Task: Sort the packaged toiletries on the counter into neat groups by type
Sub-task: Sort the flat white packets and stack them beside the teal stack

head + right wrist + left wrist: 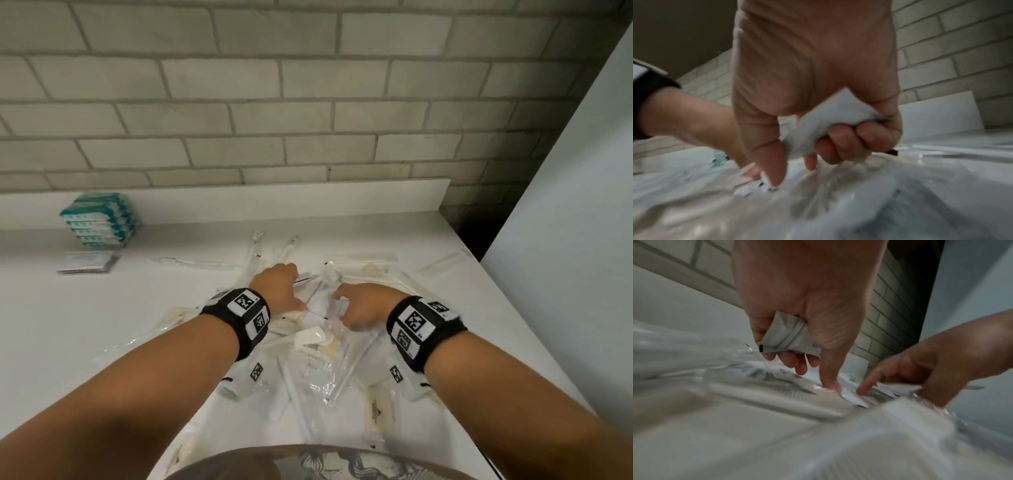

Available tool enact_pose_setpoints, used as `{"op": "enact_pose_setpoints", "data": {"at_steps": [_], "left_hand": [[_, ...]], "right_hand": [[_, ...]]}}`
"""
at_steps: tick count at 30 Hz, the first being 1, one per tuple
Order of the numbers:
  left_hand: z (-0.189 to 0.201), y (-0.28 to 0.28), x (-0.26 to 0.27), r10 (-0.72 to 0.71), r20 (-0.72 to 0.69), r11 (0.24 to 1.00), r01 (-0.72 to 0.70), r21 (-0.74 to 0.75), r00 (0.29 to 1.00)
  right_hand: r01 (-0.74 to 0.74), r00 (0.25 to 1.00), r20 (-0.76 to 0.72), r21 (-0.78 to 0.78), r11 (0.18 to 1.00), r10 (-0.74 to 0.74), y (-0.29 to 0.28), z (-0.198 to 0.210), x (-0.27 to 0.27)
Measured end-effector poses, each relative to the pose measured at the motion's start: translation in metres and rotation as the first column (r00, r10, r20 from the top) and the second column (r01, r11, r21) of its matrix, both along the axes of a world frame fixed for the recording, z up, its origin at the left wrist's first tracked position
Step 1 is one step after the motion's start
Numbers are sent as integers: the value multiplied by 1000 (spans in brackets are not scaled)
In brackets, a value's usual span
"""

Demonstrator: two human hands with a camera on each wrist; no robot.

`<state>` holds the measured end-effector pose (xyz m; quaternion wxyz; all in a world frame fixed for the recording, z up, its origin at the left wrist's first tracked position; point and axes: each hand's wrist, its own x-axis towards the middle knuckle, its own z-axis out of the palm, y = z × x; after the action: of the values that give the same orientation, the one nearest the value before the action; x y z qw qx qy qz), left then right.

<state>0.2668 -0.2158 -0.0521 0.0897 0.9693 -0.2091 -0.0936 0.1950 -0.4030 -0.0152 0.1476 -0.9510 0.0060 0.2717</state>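
Note:
A loose pile of clear-wrapped toiletries [318, 346], combs and toothbrushes among them, lies in the middle of the white counter [68, 325]. My left hand [279, 286] is down in the pile; its curled fingers grip a small white sachet [787, 335] against the palm while the thumb presses a flat packet. My right hand [359, 306] is beside it, fingers curled round another crumpled white sachet [826, 123], with the thumb and forefinger reaching onto a flat packet [754, 190] in the pile.
A stack of teal-and-white boxes [99, 219] stands at the back left against the backsplash, with a flat stack of grey sachets [87, 262] in front of it. A white panel [565, 240] rises at the right past the counter's edge. Tiled wall behind.

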Motion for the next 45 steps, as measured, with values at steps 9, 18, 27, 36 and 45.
{"op": "enact_pose_setpoints", "data": {"at_steps": [9,18,27,36,45], "left_hand": [[33,37,-24,72,-51,962,-82,-261,996],[14,-2,-85,-193,-71,979,197,56,979],[23,56,-36,186,-47,977,-190,-93,981],[21,98,-28,357,-241,808,-428,-405,902],[14,59,-46,-225,-182,974,225,-21,957]], "right_hand": [[-281,885,278,-319,905,373,12,-6,48],[-268,835,331,-454,849,440,20,-19,67],[-314,948,-38,54,948,317,15,34,-2],[-377,926,-25,-98,921,376,15,37,-14],[-426,897,30,-201,882,440,28,-12,-13]]}}
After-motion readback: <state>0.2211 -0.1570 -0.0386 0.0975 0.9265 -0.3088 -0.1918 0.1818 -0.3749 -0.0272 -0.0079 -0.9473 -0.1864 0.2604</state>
